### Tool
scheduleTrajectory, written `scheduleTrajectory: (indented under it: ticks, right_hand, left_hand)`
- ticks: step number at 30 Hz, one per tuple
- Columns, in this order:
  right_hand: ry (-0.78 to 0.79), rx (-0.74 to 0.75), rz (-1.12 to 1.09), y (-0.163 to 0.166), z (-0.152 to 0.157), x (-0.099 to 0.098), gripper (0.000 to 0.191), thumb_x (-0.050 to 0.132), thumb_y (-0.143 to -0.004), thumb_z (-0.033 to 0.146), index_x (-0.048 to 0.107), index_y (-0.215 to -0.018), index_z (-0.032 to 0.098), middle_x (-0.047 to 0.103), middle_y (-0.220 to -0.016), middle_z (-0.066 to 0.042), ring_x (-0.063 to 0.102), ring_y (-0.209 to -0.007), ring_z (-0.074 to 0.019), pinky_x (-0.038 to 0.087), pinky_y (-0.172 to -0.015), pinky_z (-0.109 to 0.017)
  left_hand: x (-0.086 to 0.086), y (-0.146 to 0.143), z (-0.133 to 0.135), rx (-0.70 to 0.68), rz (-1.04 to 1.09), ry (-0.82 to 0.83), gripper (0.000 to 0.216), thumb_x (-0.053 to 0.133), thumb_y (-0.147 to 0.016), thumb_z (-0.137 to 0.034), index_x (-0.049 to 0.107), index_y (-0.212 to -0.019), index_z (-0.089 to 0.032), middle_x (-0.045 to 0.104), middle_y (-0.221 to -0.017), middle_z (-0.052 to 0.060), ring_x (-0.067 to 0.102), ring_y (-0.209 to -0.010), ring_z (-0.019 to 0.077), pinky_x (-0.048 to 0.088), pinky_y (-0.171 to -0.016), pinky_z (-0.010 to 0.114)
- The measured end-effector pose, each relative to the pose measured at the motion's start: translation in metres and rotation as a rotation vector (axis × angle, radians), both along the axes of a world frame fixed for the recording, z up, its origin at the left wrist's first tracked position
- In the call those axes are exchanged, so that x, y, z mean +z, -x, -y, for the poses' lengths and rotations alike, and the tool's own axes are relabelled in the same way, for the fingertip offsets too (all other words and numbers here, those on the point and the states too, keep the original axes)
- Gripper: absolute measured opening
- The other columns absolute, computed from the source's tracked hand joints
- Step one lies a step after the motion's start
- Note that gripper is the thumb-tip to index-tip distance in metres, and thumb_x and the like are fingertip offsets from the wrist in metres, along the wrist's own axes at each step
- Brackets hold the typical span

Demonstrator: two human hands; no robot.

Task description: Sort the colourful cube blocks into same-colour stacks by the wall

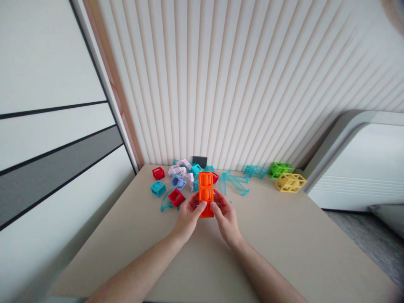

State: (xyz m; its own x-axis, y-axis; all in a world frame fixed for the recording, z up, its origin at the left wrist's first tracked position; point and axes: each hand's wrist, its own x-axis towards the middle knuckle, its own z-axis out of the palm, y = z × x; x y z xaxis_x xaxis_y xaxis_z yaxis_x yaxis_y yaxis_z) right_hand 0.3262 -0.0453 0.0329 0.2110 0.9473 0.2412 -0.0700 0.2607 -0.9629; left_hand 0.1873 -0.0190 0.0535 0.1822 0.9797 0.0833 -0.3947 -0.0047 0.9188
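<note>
An orange toy block piece [206, 194], long and with rounded hollows along its face, is held upright over the table by both hands. My left hand [191, 212] grips its lower left side, thumb on the front. On the lower right side, my right hand [224, 213] grips it the same way. The fingers behind the piece are partly hidden. Just beyond my left hand lies a red block [176, 197], with a curved translucent teal piece [166, 203] beside it. Translucent teal track-like pieces [235, 183] lie beyond my right hand.
On the beige table [271, 235], a teal block [158, 188], another red block [158, 173], a periwinkle block [178, 182] and pale pink pieces [183, 166] lie at the back left. Green [280, 169] and yellow [290, 182] frame blocks stand back right. A ribbed wall [202, 84] borders the table.
</note>
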Motion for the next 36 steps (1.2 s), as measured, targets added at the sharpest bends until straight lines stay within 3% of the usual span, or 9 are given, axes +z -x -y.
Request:
scheduleTrajectory:
  ticks: [13,23,31,36]
  right_hand:
    - [0.017,0.030,-0.077,0.000,-0.001,0.002,0.052,0.074,-0.085,0.048,0.062,-0.131,0.025,0.074,-0.111,-0.008,0.069,-0.095,-0.0228,0.056,-0.091,-0.043]
    - [-0.016,0.015,-0.015,-0.001,-0.001,0.000,0.052,0.072,-0.087,0.048,0.061,-0.133,0.026,0.073,-0.113,-0.009,0.068,-0.102,-0.0239,0.054,-0.095,-0.043]
    - [-0.140,-0.072,0.262,0.002,0.002,-0.001,0.044,0.061,-0.095,0.039,0.056,-0.136,0.023,0.070,-0.123,-0.011,0.067,-0.106,-0.0245,0.054,-0.093,-0.042]
    - [-0.221,-0.111,0.453,0.002,0.002,-0.004,0.044,0.061,-0.093,0.028,0.054,-0.136,0.022,0.067,-0.127,-0.012,0.066,-0.104,-0.0236,0.055,-0.091,-0.041]
  left_hand:
    - [-0.005,0.004,-0.003,-0.036,-0.032,-0.030,0.042,0.081,-0.078,-0.040,0.072,-0.113,-0.018,0.076,-0.113,0.011,0.071,-0.106,0.0288,0.053,-0.094,0.039]
    - [-0.004,0.003,-0.001,-0.037,-0.046,-0.046,0.041,0.079,-0.080,-0.039,0.069,-0.113,-0.017,0.075,-0.113,0.011,0.069,-0.107,0.0276,0.053,-0.094,0.038]
    - [-0.008,-0.001,-0.002,0.023,0.002,-0.026,0.048,0.085,-0.071,-0.039,0.064,-0.110,-0.019,0.074,-0.111,0.009,0.069,-0.105,0.0250,0.052,-0.097,0.039]
    - [-0.015,-0.001,-0.004,0.045,-0.010,-0.052,0.044,0.083,-0.074,-0.035,0.061,-0.108,-0.019,0.072,-0.108,0.007,0.069,-0.102,0.0223,0.054,-0.092,0.036]
